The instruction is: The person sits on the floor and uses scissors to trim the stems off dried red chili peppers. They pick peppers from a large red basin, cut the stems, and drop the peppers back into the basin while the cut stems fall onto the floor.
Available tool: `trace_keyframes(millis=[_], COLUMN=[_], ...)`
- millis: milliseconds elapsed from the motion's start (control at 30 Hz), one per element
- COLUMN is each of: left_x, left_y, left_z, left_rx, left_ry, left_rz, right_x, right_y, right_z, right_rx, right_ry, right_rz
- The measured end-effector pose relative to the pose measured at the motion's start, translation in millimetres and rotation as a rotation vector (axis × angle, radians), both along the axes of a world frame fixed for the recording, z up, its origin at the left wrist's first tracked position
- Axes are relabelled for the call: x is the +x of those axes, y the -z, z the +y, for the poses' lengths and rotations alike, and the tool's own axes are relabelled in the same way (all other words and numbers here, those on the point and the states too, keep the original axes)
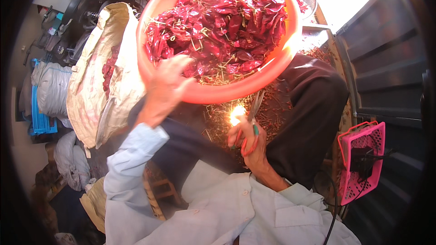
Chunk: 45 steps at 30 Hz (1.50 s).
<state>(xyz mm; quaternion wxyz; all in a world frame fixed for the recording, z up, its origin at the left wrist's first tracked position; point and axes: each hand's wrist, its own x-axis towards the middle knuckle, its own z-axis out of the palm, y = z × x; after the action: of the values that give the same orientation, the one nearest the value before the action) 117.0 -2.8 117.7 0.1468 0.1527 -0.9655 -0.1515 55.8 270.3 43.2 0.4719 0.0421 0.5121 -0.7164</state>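
A large orange-red plastic basin (218,93) heaped with dried red chili peppers (221,23) stands before me. My left hand (168,85) is over the basin's near left rim, blurred, its fingers apart and no object visible in them. Below the near rim, my right hand (250,139) holds scissors (253,115) with red and green handles, their blades pointing up toward the basin. Bright glare hides part of that hand's fingertips. Cut stems (221,119) lie scattered on the ground between my legs.
An open woven sack (88,85) with some red chilies inside stands left of the basin. Behind the basin at right is a round sieve (311,3). A pink plastic basket (362,177) with a black cable is at right, beside a dark corrugated metal door (385,58).
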Motion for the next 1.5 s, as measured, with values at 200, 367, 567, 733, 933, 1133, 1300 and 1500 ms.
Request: trace_keyframes(millis=[200,367,567,733,933,1133,1300,1500], left_x=[-94.5,-144.4,-149.1,-137.0,-106.8,-49.3,-9.1,17.7], left_y=[91.0,131.9,154.0,146.6,107.2,66.3,52.7,46.1], left_z=[25.2,31.4,31.6,24.6,10.7,28.2,45.5,60.7], left_rx=[0.215,0.266,0.302,0.367,1.056,1.462,1.683,1.848], left_ry=[0.258,0.285,0.313,0.272,-0.062,-0.149,-0.168,-0.147], left_rz=[-0.171,-0.296,-0.282,-0.29,-0.196,0.173,0.333,0.367], right_x=[-7.1,-13.4,-13.1,-12.2,-6.6,-2.2,5.4,0.9], right_y=[-8.8,-4.6,3.9,4.9,10.9,-1.7,-0.9,-28.8], right_z=[12.8,10.0,6.7,4.5,3.8,2.4,7.2,8.6], right_rx=[0.099,0.141,0.157,0.126,0.102,0.129,0.094,0.153], right_ry=[-0.044,-0.056,-0.112,-0.113,-0.126,-0.207,-0.285,-0.354], right_rz=[0.122,0.134,0.034,0.039,0.035,0.061,0.246,0.344])
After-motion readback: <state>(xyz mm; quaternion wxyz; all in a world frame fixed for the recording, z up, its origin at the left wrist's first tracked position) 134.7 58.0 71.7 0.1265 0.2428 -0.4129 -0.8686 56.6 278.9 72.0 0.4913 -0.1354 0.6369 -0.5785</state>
